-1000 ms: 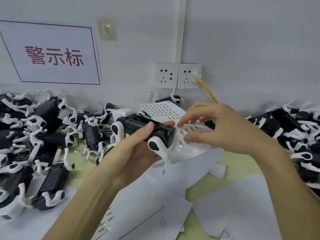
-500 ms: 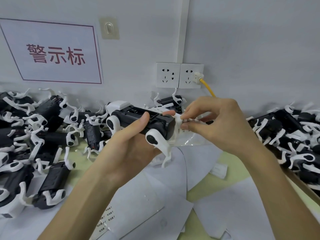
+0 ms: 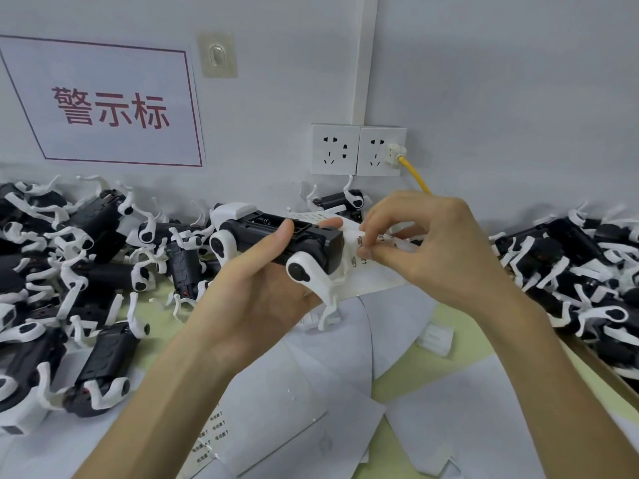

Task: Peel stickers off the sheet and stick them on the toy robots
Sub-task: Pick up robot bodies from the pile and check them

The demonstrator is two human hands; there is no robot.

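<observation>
1. One robot (image 3: 311, 243) is gripped across its body by the left hand (image 3: 256, 292); one sheet (image 3: 377, 271) is pinched by the right hand (image 3: 439, 250), touching the robot's right end; the left heap (image 3: 86, 257) and right heap (image 3: 587, 271) of robots outside the hands are too tangled to count.
2. The right hand hides much of the sheet; its print is unreadable; whether a sticker is lifted, I cannot tell.
3. The robot's long axis runs from hand to hand, white head leftward, legs down.

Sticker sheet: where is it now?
Head view, just right of centre: the sticker sheet is pinched by the right hand, beside the toy robot in the left hand.
</observation>
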